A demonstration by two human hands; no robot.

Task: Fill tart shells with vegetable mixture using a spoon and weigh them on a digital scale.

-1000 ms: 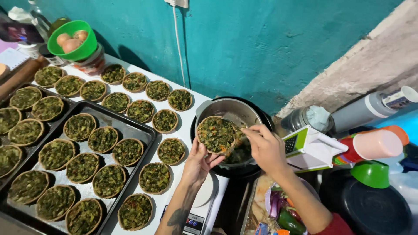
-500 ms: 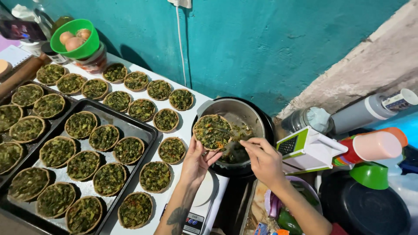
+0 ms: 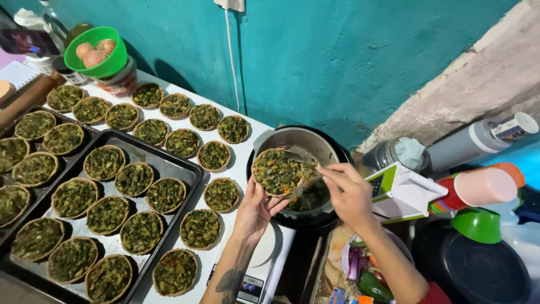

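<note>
**A:** What's in my hands right now?

**B:** Your left hand (image 3: 256,209) cradles a filled tart shell (image 3: 277,171) from below, fingers curled under its rim, right over the steel pot (image 3: 298,147). Your right hand (image 3: 349,194) has its fingers pinched on a spoon (image 3: 301,183) touching the filling.

**A:** Any packages or labels?

**B:** A white and green box grater (image 3: 402,191) sits just right of the pot. Far left, one green bowl (image 3: 95,52) with eggs rests on a jar.

**A:** Tart count?

**B:** Ten in the nearest baking tray (image 3: 169,163); about thirteen more loose on the white tabletop (image 3: 247,121); the further tray is cut off.
</note>
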